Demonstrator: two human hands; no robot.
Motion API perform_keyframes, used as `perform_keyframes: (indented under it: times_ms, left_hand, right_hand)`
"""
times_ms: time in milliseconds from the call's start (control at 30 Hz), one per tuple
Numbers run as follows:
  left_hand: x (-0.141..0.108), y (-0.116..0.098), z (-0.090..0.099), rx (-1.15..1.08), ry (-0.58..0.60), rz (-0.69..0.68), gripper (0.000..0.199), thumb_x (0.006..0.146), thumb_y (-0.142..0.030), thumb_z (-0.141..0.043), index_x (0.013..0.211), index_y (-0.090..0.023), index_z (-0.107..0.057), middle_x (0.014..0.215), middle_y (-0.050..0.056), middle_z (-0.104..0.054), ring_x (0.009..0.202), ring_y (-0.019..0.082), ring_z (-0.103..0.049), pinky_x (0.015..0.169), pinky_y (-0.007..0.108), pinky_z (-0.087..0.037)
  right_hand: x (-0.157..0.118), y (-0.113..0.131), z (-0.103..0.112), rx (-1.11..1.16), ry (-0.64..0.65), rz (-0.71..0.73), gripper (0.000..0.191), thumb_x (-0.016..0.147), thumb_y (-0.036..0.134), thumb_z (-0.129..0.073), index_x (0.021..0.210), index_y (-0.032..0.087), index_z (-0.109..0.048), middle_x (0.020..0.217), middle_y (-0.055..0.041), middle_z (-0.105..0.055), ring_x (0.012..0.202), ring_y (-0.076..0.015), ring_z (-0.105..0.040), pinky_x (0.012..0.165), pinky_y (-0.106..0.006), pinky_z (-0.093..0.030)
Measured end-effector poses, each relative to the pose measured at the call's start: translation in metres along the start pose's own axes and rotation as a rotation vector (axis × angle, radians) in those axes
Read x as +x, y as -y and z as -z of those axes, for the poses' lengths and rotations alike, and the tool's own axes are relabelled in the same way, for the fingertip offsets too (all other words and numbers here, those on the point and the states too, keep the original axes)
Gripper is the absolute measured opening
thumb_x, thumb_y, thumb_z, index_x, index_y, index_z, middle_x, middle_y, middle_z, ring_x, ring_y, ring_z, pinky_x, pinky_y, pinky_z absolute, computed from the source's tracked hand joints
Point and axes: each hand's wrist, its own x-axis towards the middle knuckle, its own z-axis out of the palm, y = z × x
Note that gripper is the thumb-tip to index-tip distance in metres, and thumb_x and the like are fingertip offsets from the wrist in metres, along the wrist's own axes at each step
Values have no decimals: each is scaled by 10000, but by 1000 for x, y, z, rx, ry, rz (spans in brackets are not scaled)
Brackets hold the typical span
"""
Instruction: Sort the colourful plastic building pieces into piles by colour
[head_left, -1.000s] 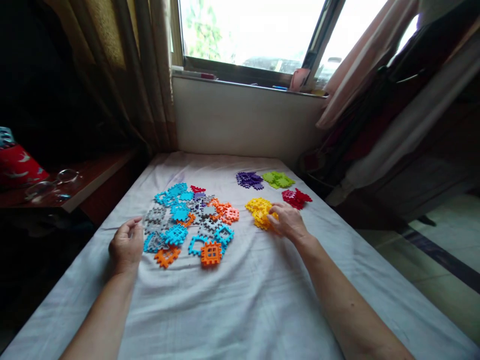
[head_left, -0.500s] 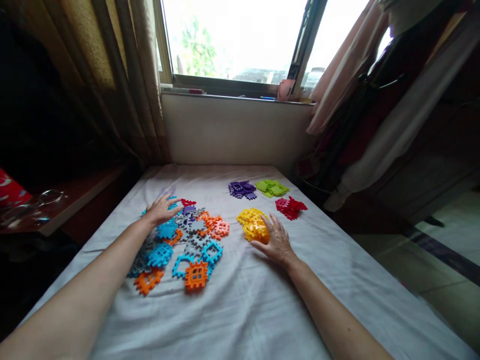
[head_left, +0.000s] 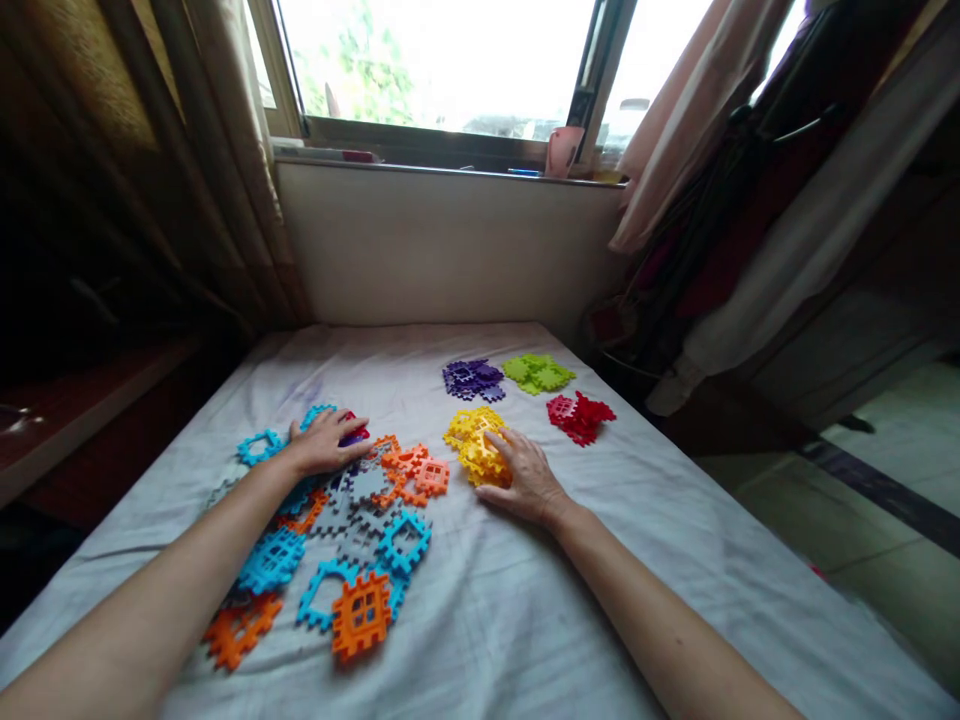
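Interlocking plastic tiles with notched edges lie on a bedsheet. My left hand (head_left: pixel 328 443) reaches over the mixed pile on the left, its thumb and fingers closed around a red tile (head_left: pixel 358 434), with purple showing beside it. Under and around that forearm are blue tiles (head_left: pixel 271 560), grey tiles (head_left: pixel 367 483) and orange tiles (head_left: pixel 361 612). My right hand (head_left: pixel 525 478) rests against the right side of a yellow tile pile (head_left: pixel 474 440), fingers spread and touching it. Some of the yellow tiles are hidden by the fingers.
Beyond the yellow pile lie a purple tile pile (head_left: pixel 472 379), a green tile pile (head_left: pixel 538 373) and a red tile pile (head_left: pixel 580 417). A window sill with a pink cup (head_left: pixel 563 152) is at the back. Clothes (head_left: pixel 739 300) hang at the right.
My left hand has moved rightward across the pile onto the red and purple tiles. My right hand stays at the yellow pile. The whole view has shifted slightly.
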Motion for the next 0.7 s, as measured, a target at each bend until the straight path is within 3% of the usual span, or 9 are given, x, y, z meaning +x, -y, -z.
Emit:
perform_keyframes:
  times_ms: [100,233,467,600,700]
  left_hand:
    - [-31,-5,-2,8,43,-93,677,813,-700,-523,1396,-360,-578,1587,116,-415,1480,406,-300,1143,701,-166]
    - [-59,-11,-7,20,35,-119,623,865,-645,-501,1421,-366,-549,1593,106,-408,1494,383,-284,1154,712,-90]
    - [-69,-17,-14,-19,-33,-129,602,865,-631,-538,1402,-360,-573,1548,100,-476,1473,384,-328,1172,690,-89]
    - [-71,-18,-13,3,-26,-118,609,866,-646,-520,1408,-373,-562,1558,79,-465,1468,381,-332,1174,687,-110]
    - [-71,-16,-13,5,-33,-132,586,880,-642,-496,1398,-379,-571,1558,65,-465,1465,383,-334,1172,697,-110]
  right_hand:
    - [25,7,-5,10,5,39,809,765,550,-731,1470,224,-503,1514,-172,-473,1412,-337,-408,1155,-506,-320]
    - [64,22,-18,21,20,100,809,773,539,-743,1464,192,-507,1512,-178,-471,1398,-329,-418,1159,-471,-321]
    - [122,57,-44,46,15,156,775,815,539,-717,1479,223,-473,1458,-157,-530,1349,-294,-468,1122,-437,-356]
    - [156,84,-59,89,37,97,753,837,539,-704,1480,222,-473,1468,-151,-527,1344,-280,-482,1125,-431,-354]
    - [165,92,-58,113,21,66,751,846,530,-700,1492,229,-463,1507,-145,-493,1379,-272,-456,1143,-417,-338]
